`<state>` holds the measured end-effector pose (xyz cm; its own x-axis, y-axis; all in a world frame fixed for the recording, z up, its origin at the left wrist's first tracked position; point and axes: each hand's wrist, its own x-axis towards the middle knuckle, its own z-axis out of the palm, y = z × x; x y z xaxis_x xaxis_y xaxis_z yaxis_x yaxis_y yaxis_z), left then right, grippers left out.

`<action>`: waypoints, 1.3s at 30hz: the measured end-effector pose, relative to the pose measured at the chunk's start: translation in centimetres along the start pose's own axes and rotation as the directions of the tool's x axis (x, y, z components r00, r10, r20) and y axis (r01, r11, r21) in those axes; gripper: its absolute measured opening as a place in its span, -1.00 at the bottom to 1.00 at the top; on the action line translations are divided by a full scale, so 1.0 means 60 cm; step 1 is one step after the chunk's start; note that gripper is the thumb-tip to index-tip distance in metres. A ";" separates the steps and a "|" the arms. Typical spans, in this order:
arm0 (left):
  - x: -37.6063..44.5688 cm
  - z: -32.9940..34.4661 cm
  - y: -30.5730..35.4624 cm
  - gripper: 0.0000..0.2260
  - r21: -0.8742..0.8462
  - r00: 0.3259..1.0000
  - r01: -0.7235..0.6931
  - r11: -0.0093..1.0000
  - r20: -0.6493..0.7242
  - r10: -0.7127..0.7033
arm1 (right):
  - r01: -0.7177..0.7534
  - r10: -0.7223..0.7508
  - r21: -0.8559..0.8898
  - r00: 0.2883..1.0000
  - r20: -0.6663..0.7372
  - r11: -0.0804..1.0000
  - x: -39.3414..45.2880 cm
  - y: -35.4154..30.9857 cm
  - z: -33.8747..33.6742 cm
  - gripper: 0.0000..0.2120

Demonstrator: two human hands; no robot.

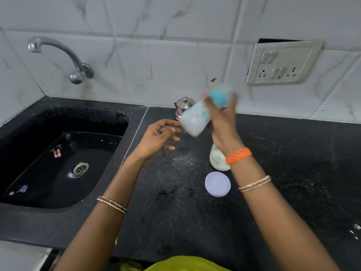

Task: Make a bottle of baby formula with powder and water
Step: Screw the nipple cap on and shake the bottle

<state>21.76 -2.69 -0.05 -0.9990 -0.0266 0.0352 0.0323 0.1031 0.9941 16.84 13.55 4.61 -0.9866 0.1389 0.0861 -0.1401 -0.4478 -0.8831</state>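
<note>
Gripping the blurred, milky plastic baby bottle with teal collar [197,118] in right-hand [222,118] fingers, long axis tilted, base toward loosely spread, empty left hand [158,136] just beside.

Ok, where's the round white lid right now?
In the head view the lid lies flat on the black counter, right of the sink, just in front of the open powder jar and beside the right forearm.

A milky-white baby bottle [195,122] with a turquoise cap and faint coloured prints is seen above a speckled black counter [273,173]. White grey-veined marble tiles [156,55] line the wall, a pale lilac lid [217,184] lies below, and orange thread [238,155] circles one wrist.
</note>
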 end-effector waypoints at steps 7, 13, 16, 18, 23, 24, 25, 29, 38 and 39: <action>-0.001 -0.013 -0.006 -0.84 -0.071 0.998 0.045 0.996 -0.042 -0.048 | 0.181 -0.147 0.115 0.955 -0.256 0.977 0.009 -0.001 0.006 -0.31; -0.004 -0.018 0.001 -0.83 -0.087 0.999 0.047 0.995 -0.017 -0.049 | 0.258 -0.079 0.293 0.857 -0.509 0.921 0.026 -0.006 -0.049 -0.50; -0.005 -0.008 0.002 -0.75 -0.057 0.957 0.215 0.975 0.209 -0.199 | 0.071 -0.063 0.047 0.986 -0.152 0.996 0.007 0.006 -0.063 -0.47; -0.006 0.006 -0.001 -0.62 -0.079 0.846 0.382 0.921 0.430 -0.314 | -0.005 0.005 -0.001 0.996 0.085 1.000 -0.014 0.023 -0.060 -0.49; -0.008 0.036 -0.023 -0.46 -0.478 0.843 0.449 0.755 0.506 -0.181 | -0.168 0.136 0.135 0.966 0.221 0.976 -0.013 0.034 -0.059 -0.46; -0.006 0.033 -0.027 -0.39 -0.523 0.866 0.418 0.743 0.476 -0.152 | -0.186 0.163 0.077 0.959 0.232 0.980 -0.010 0.037 -0.061 -0.45; -0.004 0.029 -0.031 -0.33 -0.552 0.889 0.379 0.743 0.439 -0.127 | -0.173 0.175 -0.026 0.959 0.221 0.985 -0.012 0.035 -0.061 -0.43; -0.003 0.027 -0.030 -0.46 -0.554 0.961 0.228 0.801 0.259 -0.094 | 0.035 -0.004 -0.368 0.996 0.085 0.929 -0.022 0.040 -0.049 -0.11; -0.008 -0.003 -0.005 -0.71 -0.484 0.996 0.054 0.874 -0.034 -0.081 | 0.004 0.221 0.551 0.914 -0.341 0.834 0.012 0.006 -0.029 -0.58; -0.005 -0.011 -0.005 -0.72 -0.488 0.992 0.073 0.870 -0.051 -0.112 | -0.069 0.186 0.466 0.960 -0.209 0.882 0.009 -0.003 -0.027 -0.58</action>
<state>22.05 -3.39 -0.31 -0.9935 -0.0885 -0.0709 -0.0301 -0.3971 0.9173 16.46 15.14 4.06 -0.9556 0.2350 -0.1779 -0.0945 -0.8160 -0.5703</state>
